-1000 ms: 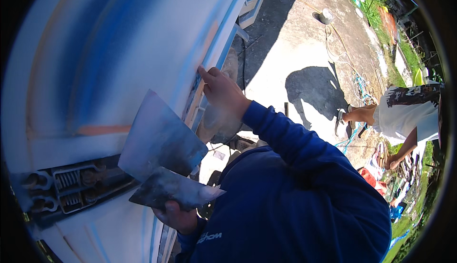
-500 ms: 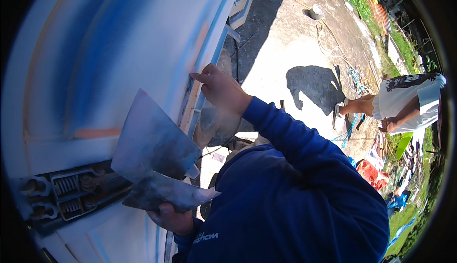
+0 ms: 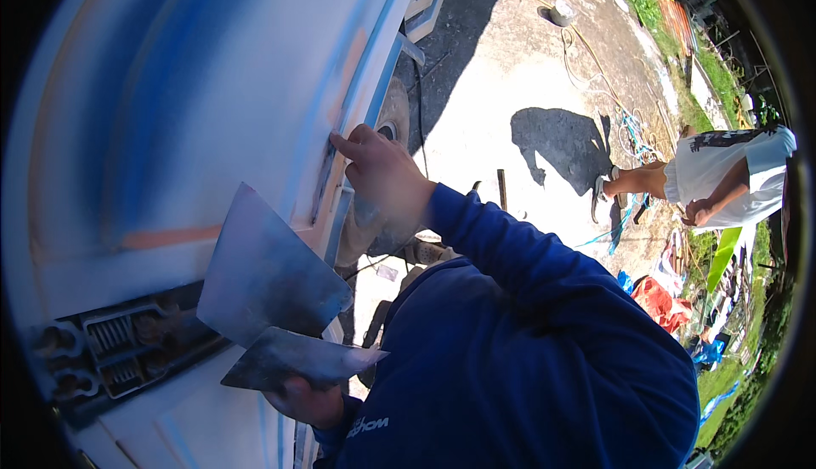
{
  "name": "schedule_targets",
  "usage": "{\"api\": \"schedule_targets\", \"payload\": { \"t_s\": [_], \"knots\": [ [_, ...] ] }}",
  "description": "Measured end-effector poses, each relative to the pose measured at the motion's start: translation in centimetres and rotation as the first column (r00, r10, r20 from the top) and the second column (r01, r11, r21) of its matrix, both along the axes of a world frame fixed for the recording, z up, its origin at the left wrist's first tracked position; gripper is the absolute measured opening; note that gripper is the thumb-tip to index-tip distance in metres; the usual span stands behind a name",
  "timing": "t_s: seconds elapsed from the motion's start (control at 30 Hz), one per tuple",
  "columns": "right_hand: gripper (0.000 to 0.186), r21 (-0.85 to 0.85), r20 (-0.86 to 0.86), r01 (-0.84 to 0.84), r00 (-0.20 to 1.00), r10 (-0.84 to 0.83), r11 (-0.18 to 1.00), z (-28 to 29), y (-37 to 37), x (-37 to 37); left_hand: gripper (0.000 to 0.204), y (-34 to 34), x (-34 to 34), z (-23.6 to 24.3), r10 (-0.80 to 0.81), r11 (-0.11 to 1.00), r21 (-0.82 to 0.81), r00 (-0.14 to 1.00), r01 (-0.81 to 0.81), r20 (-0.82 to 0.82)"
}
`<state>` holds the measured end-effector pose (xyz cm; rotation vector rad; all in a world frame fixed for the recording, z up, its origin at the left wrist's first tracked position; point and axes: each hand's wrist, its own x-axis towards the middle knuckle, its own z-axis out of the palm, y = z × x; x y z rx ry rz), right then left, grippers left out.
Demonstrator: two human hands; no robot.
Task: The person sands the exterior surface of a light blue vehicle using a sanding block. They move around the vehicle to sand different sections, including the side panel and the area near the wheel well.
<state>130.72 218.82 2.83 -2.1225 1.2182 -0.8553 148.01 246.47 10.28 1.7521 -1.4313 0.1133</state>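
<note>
A large white panel [image 3: 246, 104] with blue sprayed bands and orange stripes fills the left side. My right hand [image 3: 382, 167] is at the panel's edge, the index finger stretched onto it and the other fingers curled; whether something small is in them is hidden. Below, my left hand [image 3: 306, 401] grips a thin, grey, smudged sheet [image 3: 268, 269], which looks bent or made of two pieces, one larger part standing up and a smaller curved part [image 3: 297, 358] over the fingers. The sheet lies in front of the panel and a dark rusty metal fitting with springs [image 3: 123, 346].
Another person in white shorts [image 3: 722, 180] stands at the right on sunlit concrete [image 3: 476, 146]. A hose [image 3: 586, 53] and blue cords trail there near a round pale container [image 3: 562, 13]. A red sheet [image 3: 661, 303] and clutter lie by the grass.
My right hand has moved slightly left and down along the panel's edge. The view has shifted a little. My left hand still holds the grey sheet, almost in place.
</note>
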Motion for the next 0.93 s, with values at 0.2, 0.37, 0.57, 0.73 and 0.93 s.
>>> {"api": "schedule_targets", "payload": {
  "t_s": [0.2, 0.37, 0.57, 0.73, 0.93],
  "knots": [
    [0.042, 0.148, 0.005, -0.124, 0.992, 0.124, 0.981, 1.0, 2.0, -0.5, 0.053, -2.5, -4.0, 3.2, -0.325, 0.941, -0.224, 0.498, 0.252, -0.804],
    [0.039, 0.106, 0.349, 0.087, 0.930, -0.119, 0.991, 3.6, 4.1, -9.6, 0.046, -9.5, -8.1, 4.7, -0.164, 0.942, -0.082, 0.235, 0.324, -0.958],
    [0.042, -0.382, 0.071, -0.106, 0.987, 0.143, 0.918, 11.2, 8.9, -17.2, 0.041, -15.1, -11.1, 5.0, -0.090, 0.913, -0.115, -0.083, 0.391, -0.992],
    [0.042, -0.436, -0.079, -0.209, 0.978, 0.194, 0.875, 11.6, 8.4, -18.1, 0.041, -15.9, -13.0, 4.9, -0.086, 0.911, -0.139, -0.150, 0.389, -0.985],
    [0.047, -0.413, -0.127, -0.290, 0.957, 0.261, 0.863, 11.3, 7.5, -19.1, 0.045, -16.1, -13.9, 4.4, -0.084, 0.901, -0.160, -0.201, 0.404, -0.976]
  ]
}}
